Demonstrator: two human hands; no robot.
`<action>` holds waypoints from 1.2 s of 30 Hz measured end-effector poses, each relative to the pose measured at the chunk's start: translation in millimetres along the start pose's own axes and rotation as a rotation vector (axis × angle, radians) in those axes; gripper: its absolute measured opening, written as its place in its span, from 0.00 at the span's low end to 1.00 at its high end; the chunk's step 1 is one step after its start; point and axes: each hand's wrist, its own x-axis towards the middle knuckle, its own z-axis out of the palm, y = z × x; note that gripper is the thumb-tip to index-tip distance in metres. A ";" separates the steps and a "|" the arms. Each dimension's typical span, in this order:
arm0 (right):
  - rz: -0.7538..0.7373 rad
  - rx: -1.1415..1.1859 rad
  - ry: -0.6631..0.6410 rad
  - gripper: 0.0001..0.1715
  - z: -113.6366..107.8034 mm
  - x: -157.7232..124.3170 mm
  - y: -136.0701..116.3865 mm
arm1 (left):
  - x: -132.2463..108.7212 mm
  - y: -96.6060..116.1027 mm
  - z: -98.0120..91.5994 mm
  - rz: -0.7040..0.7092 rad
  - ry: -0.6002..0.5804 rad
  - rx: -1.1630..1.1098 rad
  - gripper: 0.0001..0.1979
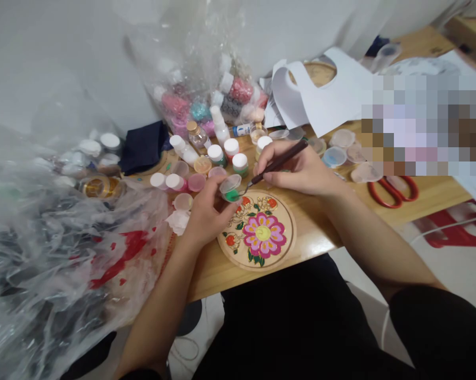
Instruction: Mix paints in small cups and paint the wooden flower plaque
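Note:
My left hand (208,214) is closed around a small clear plastic cup (231,189) with green paint in it, tilted over the left part of a round wooden plaque. In my right hand (291,171) is a dark-handled tool (283,159), gripped like a pen. Its thin metal tip reaches the cup's rim; whether it dips into the paint I cannot tell. The round wooden plaque (289,240) lies flat near the table's front edge, partly under my left hand. It bears a pink flower (264,234), small orange-red flowers and green leaves outlined in gold.
White-capped paint jars (216,154) and small cups stand behind my hands. Bags of coloured material (198,105) lean on the wall. Crumpled plastic (115,253) covers the left side. Red-handled scissors (392,192) and lidded cups (334,157) lie right, below white paper sheets (329,100).

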 end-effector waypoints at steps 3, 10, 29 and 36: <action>-0.024 -0.006 -0.024 0.05 -0.6 0.0 1.2 | 0.1 0.8 0.2 0.007 0.008 0.019 0.18; -0.059 -0.080 -0.026 0.05 -1.7 -0.7 2.6 | -0.8 1.4 0.4 0.019 0.019 0.025 0.17; 0.024 0.185 0.085 0.15 4.7 2.2 3.4 | 0.9 3.5 -0.8 0.033 0.018 0.069 0.18; 0.033 0.108 0.064 0.16 4.3 1.0 4.7 | 1.5 5.3 -0.8 0.033 0.015 0.065 0.17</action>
